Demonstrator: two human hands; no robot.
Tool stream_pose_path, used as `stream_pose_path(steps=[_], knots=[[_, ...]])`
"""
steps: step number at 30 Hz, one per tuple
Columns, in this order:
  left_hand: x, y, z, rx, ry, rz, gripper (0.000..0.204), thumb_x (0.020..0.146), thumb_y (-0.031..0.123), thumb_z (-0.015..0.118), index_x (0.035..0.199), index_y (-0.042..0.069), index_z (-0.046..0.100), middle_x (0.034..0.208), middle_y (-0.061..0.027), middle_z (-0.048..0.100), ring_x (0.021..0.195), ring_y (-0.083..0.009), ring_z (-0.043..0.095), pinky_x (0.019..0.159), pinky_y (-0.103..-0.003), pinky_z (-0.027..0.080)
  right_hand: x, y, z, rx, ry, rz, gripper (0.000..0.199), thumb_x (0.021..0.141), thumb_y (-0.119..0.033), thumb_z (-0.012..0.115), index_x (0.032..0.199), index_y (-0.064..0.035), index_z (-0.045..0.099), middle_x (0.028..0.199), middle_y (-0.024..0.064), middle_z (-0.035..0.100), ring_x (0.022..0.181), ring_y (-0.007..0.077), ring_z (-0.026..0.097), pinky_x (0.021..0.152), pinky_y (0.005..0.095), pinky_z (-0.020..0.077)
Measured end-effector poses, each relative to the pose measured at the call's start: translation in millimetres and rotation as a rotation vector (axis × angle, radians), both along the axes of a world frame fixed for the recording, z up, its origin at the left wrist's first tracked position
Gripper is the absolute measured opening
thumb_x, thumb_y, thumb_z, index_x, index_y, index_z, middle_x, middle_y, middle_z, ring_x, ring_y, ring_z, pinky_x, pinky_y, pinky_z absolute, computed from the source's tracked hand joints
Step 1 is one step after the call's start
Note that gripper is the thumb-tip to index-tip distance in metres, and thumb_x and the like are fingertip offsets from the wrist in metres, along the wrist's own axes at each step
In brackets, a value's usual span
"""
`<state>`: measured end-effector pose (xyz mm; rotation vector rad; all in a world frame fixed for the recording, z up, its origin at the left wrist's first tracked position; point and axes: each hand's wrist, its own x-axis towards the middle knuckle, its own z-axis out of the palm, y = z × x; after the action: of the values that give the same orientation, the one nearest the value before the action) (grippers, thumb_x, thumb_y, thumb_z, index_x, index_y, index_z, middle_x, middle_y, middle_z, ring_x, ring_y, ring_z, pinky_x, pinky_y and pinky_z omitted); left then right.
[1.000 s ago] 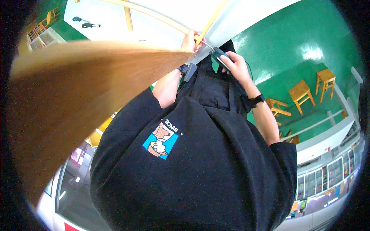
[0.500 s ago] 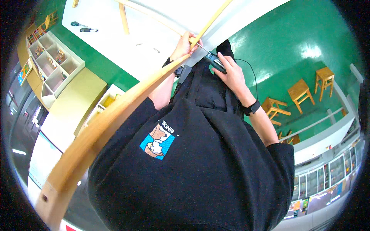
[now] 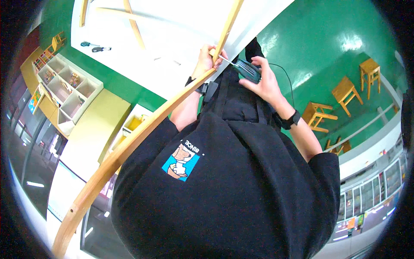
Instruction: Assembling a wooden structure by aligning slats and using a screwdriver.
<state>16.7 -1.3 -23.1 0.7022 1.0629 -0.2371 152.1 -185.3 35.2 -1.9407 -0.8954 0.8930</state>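
Observation:
A long wooden bar (image 3: 142, 131) slants from the lower left up to the table's edge. There its end meets a second wooden bar (image 3: 228, 28), which runs away over the white table. My left hand (image 3: 204, 63) is closed around the wood at this joint, some fingers hidden behind it. On the joint's right, my right hand (image 3: 268, 86) has thumb and fingers around the thick dark green handle of a screwdriver (image 3: 247, 71). The screwdriver's thin metal shaft points left at the joint; whether its tip sits in a screw is too small to tell.
Two more screwdrivers (image 3: 101, 49) lie at the left of the white table (image 3: 172, 36), with small metal pieces (image 3: 177, 63) and loose wooden bars (image 3: 135, 28). A compartment tray (image 3: 82, 101) stands at left. Wooden stools (image 3: 345, 93) are on the green floor at right.
My right fingers have opened out around the screwdriver's handle and shifted their hold on it. The view has shifted slightly, and the wooden bars have tilted a little. My left hand stays at the joint.

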Motion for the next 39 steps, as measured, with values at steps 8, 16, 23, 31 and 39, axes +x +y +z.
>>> stream_pose_path(steps=[8, 16, 23, 31, 39], knots=[[7.6, 2.4, 8.0, 0.053, -0.080, 0.033, 0.062, 0.089, 0.048, 0.024, 0.074, 0.000, 0.061, 0.046, 0.0009, 0.039, 0.039, -0.0106, 0.035, 0.039, -0.025, 0.030, -0.5, -7.8, 0.2, -0.008, -0.027, 0.070, 0.045, 0.081, -0.022, 0.073, 0.122, -0.0070, 0.059, 0.104, 0.0154, 0.062, 0.093, 0.0363, 0.063, 0.083, 0.0386, 0.0524], [0.5, -2.9, 2.5, 0.084, -0.080, 0.080, 0.058, 0.090, 0.044, 0.024, 0.074, 0.001, 0.060, 0.047, -0.0007, 0.043, 0.040, -0.0106, 0.037, 0.039, -0.023, 0.032, 29.0, 2.6, -5.8, -0.345, 1.392, -0.020, 0.033, 0.100, -0.030, 0.047, 0.114, -0.0009, 0.054, 0.083, 0.0100, 0.069, 0.050, 0.0075, 0.056, 0.042, 0.0213, 0.0470], [-0.3, -4.0, 0.7, 0.010, -0.067, 0.133, 0.060, 0.089, 0.048, 0.024, 0.074, 0.002, 0.059, 0.046, 0.0002, 0.042, 0.039, -0.0114, 0.036, 0.039, -0.024, 0.031, 5.4, -9.8, 14.2, -0.125, -0.194, 0.307, 0.064, 0.074, -0.026, 0.077, 0.131, -0.0128, 0.049, 0.110, 0.0088, 0.054, 0.089, 0.0311, 0.062, 0.075, 0.0408, 0.0529], [1.5, -4.0, -0.9, 0.064, -0.057, 0.136, 0.059, 0.089, 0.047, 0.026, 0.073, 0.001, 0.060, 0.045, 0.0002, 0.040, 0.039, -0.0116, 0.037, 0.038, -0.025, 0.031, 12.4, -4.1, 2.2, -0.090, -0.179, 0.290, 0.054, 0.080, -0.021, 0.073, 0.130, -0.0120, 0.055, 0.099, 0.0096, 0.063, 0.082, 0.0294, 0.064, 0.072, 0.0364, 0.0531], [1.6, -8.0, 5.7, 0.040, -0.072, 0.106, 0.061, 0.088, 0.048, 0.026, 0.071, 0.000, 0.059, 0.044, -0.0004, 0.039, 0.039, -0.0116, 0.036, 0.039, -0.025, 0.031, 37.5, -6.5, -27.5, -0.283, 1.609, 0.011, 0.054, 0.100, -0.044, 0.040, 0.108, 0.0056, 0.059, 0.074, 0.0182, 0.069, 0.032, 0.0113, 0.042, 0.030, 0.0228, 0.0304]])
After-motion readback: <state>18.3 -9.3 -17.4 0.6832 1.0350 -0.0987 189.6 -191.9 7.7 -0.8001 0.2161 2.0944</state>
